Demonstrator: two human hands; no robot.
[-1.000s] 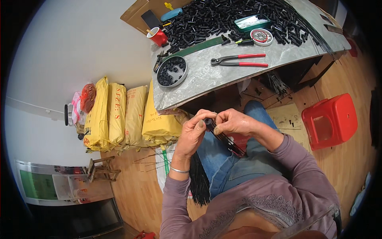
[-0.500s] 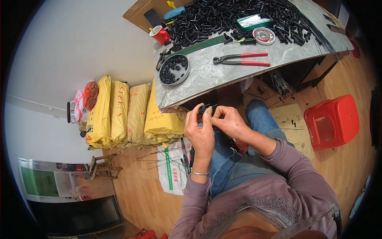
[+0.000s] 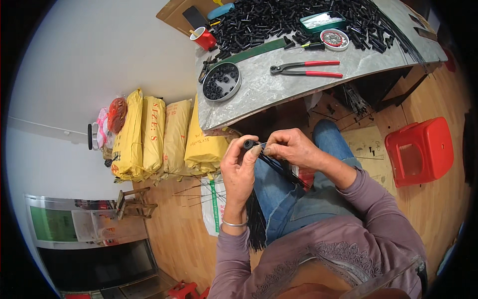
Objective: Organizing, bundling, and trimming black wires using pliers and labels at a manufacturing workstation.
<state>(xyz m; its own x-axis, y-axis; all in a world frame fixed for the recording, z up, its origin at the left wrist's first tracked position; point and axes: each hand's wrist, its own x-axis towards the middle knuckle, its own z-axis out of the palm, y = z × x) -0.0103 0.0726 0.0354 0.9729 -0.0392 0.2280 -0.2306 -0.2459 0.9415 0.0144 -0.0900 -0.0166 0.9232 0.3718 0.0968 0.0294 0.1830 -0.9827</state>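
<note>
Between the thumb and fingers of my left hand [image 3: 238, 172] is a short black tube [image 3: 248, 144], its round open end facing up. My right hand [image 3: 291, 147] is closed in a pinch just right of it, on a thin wire-like strand [image 3: 264, 144] that reaches toward the left thumb. What the strand does at the tube is too small to tell. Below the hands, a bundle of thin black rods [image 3: 256, 224] hangs across my lap, partly hidden by my left forearm.
The grey table [image 3: 269, 97] ahead bears a heap of black tubes [image 3: 264, 25], red-handled pincers [image 3: 308, 69], a round tin of black rings [image 3: 221, 82], a red cup [image 3: 203, 38] and a green tray [image 3: 322, 22]. Yellow sacks [image 3: 153, 134] stand left; a red stool [image 3: 420, 151] stands right.
My left hand has shifted a little left and down, turning the tube's open end upward. My right hand stays close beside it. More of the black rod bundle shows below.
</note>
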